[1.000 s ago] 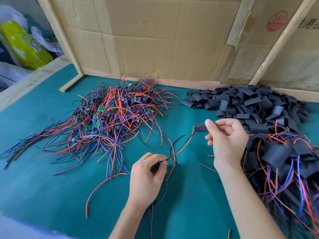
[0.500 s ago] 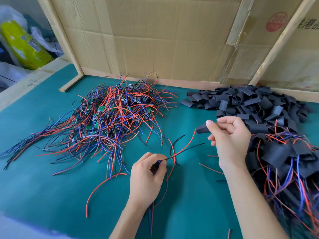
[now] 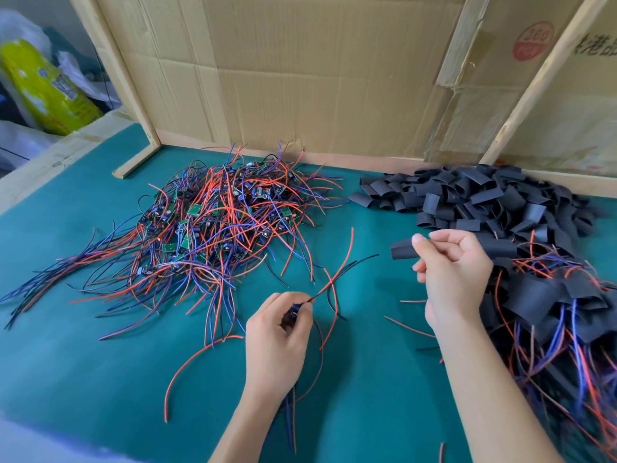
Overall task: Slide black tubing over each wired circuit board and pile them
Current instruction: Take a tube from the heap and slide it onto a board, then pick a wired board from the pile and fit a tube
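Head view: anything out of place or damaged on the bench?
Nothing serious. One stray red wire lies alone on the mat, apart from the board pile, and the cardboard is torn at its bottom edge.

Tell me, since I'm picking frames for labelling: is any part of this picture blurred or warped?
Head view: centre sharp, both hands crisp; the sleeved pile smears toward the lower right corner; wide-angle lens splays the wooden battens; soft even light, no glare.

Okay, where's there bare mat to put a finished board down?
Bare green mat lies front left, below the wired board pile. A narrower strip runs between left hand and right forearm. The right is crowded with tubing pieces and sleeved boards.
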A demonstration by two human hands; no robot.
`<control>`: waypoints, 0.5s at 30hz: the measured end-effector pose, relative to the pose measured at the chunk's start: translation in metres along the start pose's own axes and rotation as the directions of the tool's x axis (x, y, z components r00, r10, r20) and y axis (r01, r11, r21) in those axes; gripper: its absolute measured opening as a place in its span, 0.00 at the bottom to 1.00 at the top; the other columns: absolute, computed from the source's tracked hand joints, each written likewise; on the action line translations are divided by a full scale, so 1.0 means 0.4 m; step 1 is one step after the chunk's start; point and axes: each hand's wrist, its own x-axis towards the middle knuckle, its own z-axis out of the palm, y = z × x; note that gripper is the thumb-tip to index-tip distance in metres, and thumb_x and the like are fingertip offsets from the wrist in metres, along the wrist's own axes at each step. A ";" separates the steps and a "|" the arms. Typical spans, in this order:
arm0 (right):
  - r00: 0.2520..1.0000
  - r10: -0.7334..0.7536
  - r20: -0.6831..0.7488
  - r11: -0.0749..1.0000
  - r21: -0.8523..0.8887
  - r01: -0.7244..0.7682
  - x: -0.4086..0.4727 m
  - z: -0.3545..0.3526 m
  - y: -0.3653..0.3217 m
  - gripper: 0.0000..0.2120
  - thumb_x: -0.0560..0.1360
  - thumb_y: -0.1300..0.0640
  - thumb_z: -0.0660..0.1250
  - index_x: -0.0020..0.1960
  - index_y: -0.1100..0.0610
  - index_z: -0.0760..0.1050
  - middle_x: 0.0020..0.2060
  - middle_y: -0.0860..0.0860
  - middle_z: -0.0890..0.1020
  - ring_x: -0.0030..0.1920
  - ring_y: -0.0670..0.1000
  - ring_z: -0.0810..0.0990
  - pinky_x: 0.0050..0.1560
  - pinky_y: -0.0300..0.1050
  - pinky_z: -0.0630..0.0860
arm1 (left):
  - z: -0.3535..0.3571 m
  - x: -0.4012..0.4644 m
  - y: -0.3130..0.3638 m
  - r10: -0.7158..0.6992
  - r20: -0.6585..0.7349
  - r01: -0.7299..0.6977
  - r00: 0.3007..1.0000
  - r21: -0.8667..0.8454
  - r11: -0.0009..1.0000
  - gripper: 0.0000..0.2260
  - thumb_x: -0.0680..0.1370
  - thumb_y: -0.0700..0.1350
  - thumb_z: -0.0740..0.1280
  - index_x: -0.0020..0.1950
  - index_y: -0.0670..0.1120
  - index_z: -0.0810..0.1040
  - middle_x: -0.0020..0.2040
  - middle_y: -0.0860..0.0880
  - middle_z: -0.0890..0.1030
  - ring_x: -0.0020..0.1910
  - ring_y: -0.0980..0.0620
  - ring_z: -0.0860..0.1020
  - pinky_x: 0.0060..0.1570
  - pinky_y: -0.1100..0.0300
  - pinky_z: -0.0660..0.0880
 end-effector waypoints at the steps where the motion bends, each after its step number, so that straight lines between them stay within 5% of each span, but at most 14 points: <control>1: 1.000 0.027 0.004 1.000 0.011 -0.027 -0.004 0.006 0.003 0.08 0.76 0.66 0.75 0.47 0.59 0.75 0.32 0.51 0.82 0.25 0.46 0.76 0.24 0.38 0.70 | 0.000 0.000 -0.001 -0.005 0.001 0.005 1.000 -0.006 1.000 0.10 0.77 0.37 0.72 0.44 0.52 0.83 0.38 0.55 0.80 0.38 0.52 0.78 0.41 0.62 0.73; 6: 0.976 0.211 0.054 0.963 0.162 -0.217 -0.024 0.037 0.014 0.08 0.77 0.67 0.73 0.45 0.59 0.75 0.31 0.51 0.78 0.24 0.46 0.74 0.25 0.37 0.69 | -0.001 -0.001 0.009 -0.007 0.001 0.007 1.000 -0.002 1.000 0.05 0.76 0.44 0.69 0.45 0.51 0.83 0.38 0.56 0.81 0.39 0.54 0.79 0.41 0.69 0.71; 11: 0.898 0.411 0.159 0.825 0.353 -0.441 -0.040 0.056 0.014 0.10 0.79 0.67 0.71 0.43 0.57 0.74 0.31 0.49 0.77 0.24 0.44 0.72 0.25 0.34 0.68 | -0.003 -0.002 0.009 0.004 0.023 -0.004 1.000 0.012 1.000 0.04 0.75 0.44 0.69 0.44 0.51 0.84 0.37 0.54 0.80 0.38 0.52 0.77 0.39 0.64 0.72; 15: 0.926 0.360 0.117 0.844 0.382 -0.376 -0.042 0.058 0.010 0.10 0.79 0.67 0.71 0.43 0.57 0.74 0.29 0.48 0.76 0.25 0.44 0.73 0.27 0.35 0.69 | -0.005 -0.001 0.016 0.044 0.069 -0.048 0.997 0.055 0.997 0.04 0.75 0.44 0.69 0.44 0.51 0.84 0.37 0.55 0.79 0.38 0.54 0.78 0.39 0.67 0.71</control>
